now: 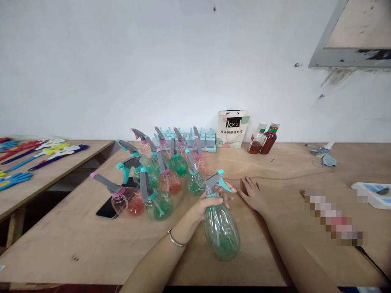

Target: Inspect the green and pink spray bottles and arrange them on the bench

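My left hand (210,201), with a silver bangle on the wrist, is wrapped round the neck of a clear green spray bottle (222,234). The bottle tilts, its grey and turquoise spray head pointing up and to the right. My right hand (251,194) lies flat on the wooden table (275,252), fingers stretched out, just right of the trigger and apart from the bottle. Left of my hands stand several more spray bottles, among them a green one (159,205) and a pink one (130,202). Part of my left fingers is hidden behind the bottle's neck.
A black phone (106,209) lies by the bottles. At the back are a light-blue mould tray (210,142), a paper bag (232,129) and two sauce bottles (269,140). To the right lie a blurred-out long object (332,217) and a white tray (374,195). Colourful hand-shaped items (55,150) cover another table.
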`<state>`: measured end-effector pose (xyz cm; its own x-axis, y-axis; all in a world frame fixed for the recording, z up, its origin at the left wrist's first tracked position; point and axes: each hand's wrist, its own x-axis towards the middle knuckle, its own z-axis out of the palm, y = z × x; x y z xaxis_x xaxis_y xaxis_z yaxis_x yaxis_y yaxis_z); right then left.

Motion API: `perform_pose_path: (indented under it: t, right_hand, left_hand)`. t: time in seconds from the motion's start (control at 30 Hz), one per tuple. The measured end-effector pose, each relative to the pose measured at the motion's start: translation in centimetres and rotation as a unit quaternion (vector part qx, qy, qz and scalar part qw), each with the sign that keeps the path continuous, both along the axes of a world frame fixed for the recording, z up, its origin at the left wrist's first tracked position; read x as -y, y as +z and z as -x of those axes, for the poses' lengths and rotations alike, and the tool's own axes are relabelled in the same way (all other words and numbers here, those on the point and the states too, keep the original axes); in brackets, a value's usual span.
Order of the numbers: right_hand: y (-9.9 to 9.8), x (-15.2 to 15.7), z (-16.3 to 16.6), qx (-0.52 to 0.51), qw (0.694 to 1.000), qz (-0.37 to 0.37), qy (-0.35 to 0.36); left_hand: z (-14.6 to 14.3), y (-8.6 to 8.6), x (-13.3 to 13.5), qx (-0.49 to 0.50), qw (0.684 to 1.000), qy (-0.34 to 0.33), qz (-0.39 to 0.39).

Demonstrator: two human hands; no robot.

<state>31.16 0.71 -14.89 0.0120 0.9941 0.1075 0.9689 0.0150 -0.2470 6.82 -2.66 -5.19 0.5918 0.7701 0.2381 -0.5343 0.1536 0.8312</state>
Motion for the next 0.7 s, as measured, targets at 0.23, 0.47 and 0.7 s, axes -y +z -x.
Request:
perform_pose_path:
  t: [0.23, 0.47, 0.7]
  right_hand:
    - [-0.6, -0.2, -0.2, -0.026, 0.999, -0.023, 0.002]
    - [0.7, 0.6, 0.7, -0.252, 0.95, -0.183, 0.032]
    - [1.2, 4.7, 5.0, -0.326, 0.88, -0.227, 0.26]
  left_hand:
    - [0.1, 0.0, 0.3, -0.014, 0.999, 0.03, 0.021]
    - [0.1, -0.2, 0.4, -0.061, 0.996, 0.014, -0.06]
    - [-1.6, -1.1, 0.4, -0.16, 0.932, 0.312, -0.093]
